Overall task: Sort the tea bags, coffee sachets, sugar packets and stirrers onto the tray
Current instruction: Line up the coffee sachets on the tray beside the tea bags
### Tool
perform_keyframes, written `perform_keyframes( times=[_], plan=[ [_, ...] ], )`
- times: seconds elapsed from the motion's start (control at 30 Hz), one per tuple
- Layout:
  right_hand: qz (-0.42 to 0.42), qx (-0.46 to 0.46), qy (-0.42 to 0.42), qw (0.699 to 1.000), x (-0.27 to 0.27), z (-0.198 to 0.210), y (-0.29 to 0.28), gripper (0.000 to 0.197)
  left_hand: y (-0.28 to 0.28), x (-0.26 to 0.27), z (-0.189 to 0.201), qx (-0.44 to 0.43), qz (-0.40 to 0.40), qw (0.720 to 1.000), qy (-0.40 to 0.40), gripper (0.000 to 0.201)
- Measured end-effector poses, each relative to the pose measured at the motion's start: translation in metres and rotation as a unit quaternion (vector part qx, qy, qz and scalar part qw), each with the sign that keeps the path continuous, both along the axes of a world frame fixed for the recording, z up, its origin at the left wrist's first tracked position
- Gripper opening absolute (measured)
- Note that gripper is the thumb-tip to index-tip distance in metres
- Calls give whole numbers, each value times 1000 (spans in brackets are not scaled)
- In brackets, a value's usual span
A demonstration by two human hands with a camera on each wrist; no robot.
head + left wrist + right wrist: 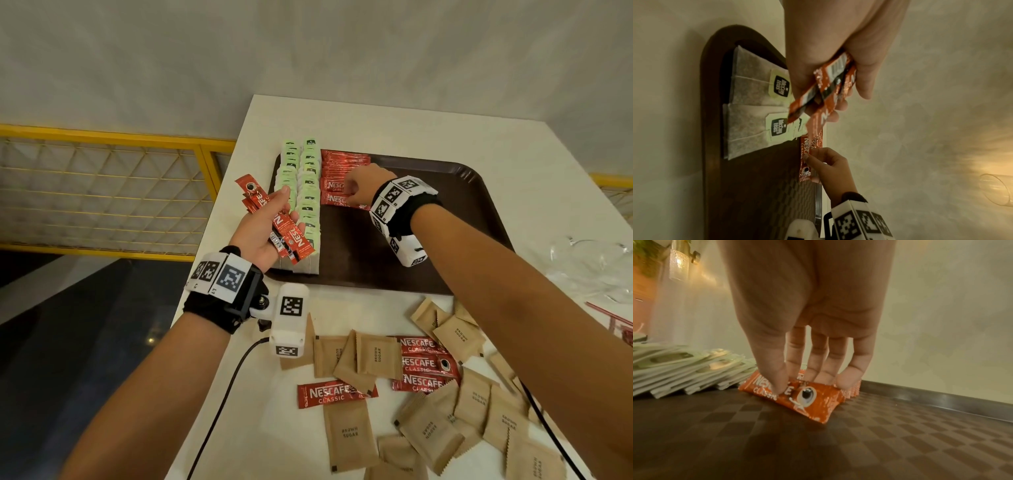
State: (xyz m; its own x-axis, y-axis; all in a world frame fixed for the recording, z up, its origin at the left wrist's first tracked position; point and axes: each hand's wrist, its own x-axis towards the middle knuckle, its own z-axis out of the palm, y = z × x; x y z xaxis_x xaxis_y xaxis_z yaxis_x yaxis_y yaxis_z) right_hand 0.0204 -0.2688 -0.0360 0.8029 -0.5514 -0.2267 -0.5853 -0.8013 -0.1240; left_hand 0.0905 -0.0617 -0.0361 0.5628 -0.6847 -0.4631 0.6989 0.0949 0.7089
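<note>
A dark brown tray (428, 222) lies on the white table. Two rows of green-tagged tea bags (301, 192) fill its left side, with a column of red coffee sachets (342, 168) beside them. My left hand (270, 226) holds a bunch of red coffee sachets (287, 233) above the tray's left edge; its fingers curl round them (830, 84). My right hand (359, 188) pinches the nearest coffee sachet (797, 395) of the column, thumb and fingertips (846, 379) pressing it onto the tray.
Loose brown sugar packets (349, 431) and more coffee sachets (424, 363) lie on the table in front of the tray. Crumpled clear plastic (596, 263) and red stirrers (613, 315) sit at the right. A black cable (219, 407) hangs off the table's left edge, beside a yellow railing (102, 192).
</note>
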Motion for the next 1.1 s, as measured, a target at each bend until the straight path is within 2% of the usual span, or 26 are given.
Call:
perform_keyframes(
  times=[0.2, 0.43, 0.57, 0.87, 1.1],
  plan=[
    [2, 19, 20, 1000, -3, 2, 0, 42, 0, -1, 0, 1, 5, 1000, -1, 14],
    [18, 51, 28, 998, 3, 7, 0, 42, 1, 1, 0, 3, 1, 1000, -1, 16],
    [15, 51, 20, 998, 4, 7, -2, 50, 2, 2, -1, 5, -3, 1000, 2, 16],
    [-2, 18, -7, 1000, 2, 3, -6, 40, 2, 2, -1, 9, 0, 1000, 4, 17],
    [9, 46, -6, 999, 5, 3, -6, 36, 2, 2, 0, 12, 2, 1000, 10, 16]
  ],
)
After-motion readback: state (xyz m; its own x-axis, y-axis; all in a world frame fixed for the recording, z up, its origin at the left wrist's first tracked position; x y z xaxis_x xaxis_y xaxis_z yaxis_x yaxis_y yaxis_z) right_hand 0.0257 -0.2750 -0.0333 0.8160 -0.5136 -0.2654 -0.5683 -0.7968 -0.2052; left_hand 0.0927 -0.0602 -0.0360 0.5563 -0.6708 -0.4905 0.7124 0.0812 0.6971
